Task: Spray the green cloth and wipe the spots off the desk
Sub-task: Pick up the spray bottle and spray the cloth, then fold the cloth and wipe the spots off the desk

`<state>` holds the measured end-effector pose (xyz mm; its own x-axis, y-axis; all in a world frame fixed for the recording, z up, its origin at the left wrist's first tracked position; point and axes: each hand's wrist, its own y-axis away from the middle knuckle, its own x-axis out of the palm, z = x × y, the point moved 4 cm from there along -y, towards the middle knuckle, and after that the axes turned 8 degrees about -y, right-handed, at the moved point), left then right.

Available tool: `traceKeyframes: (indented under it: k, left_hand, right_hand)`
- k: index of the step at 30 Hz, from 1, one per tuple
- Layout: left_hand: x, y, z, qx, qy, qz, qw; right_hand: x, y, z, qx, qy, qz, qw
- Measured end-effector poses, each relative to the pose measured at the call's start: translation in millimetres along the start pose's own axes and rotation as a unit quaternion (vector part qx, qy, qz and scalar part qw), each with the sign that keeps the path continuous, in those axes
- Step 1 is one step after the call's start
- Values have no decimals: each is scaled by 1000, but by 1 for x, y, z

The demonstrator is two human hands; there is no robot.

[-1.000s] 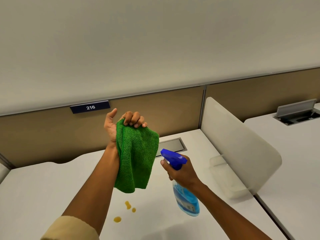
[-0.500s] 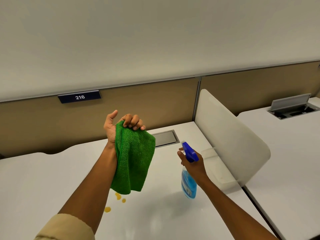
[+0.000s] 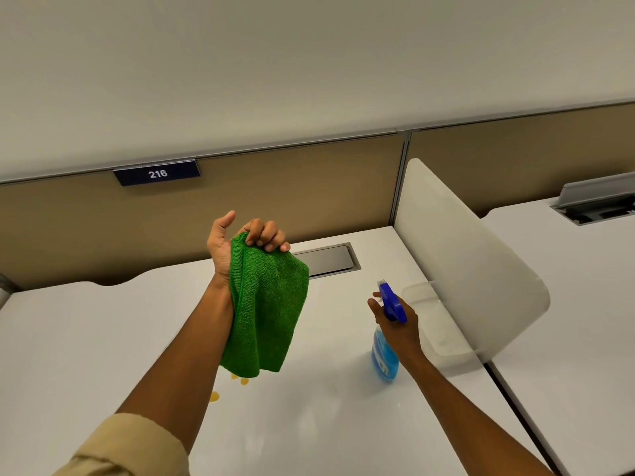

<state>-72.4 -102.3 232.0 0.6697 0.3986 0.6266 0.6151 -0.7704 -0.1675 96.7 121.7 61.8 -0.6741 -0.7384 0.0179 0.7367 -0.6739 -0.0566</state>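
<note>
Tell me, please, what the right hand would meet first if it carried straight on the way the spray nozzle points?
Probably the closed grey cable hatch or the tan partition; the right hand aims the spray bottle up-desk, past the green cloth. Depth is unclear.

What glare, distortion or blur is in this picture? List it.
Head view: wide-angle lens bows the tan partition wall's top rail; soft ceiling glare sheens the glossy white desk; the yellow spots and the green microfibre cloth stay sharp; shadows faint.
</note>
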Motion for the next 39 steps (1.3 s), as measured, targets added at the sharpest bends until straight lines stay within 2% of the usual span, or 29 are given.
traceKeyframes:
  k: [7,18,27,32,36,39]
  left_hand:
    - [5,-8,7,-3,2,1,1000]
    - [27,-22,22,-4,10,10,1000]
    - [41,-27,29,-18,14,20,1000]
    - [50,-23,30,-25,20,41,999]
    - [59,-16,26,-31,27,61,997]
    - [63,-8,18,-28,32,74,996]
  right_hand:
    - [-12,-4,-11,19,-13,-10,1000]
    - [-25,0,3,-6,56,46,997]
    - [-35,1,38,-101,139,68,983]
    - [-13,2,76,-155,136,75,976]
    - [20,1,100,-170,112,114,972]
    - [51,2,108,-125,68,193,971]
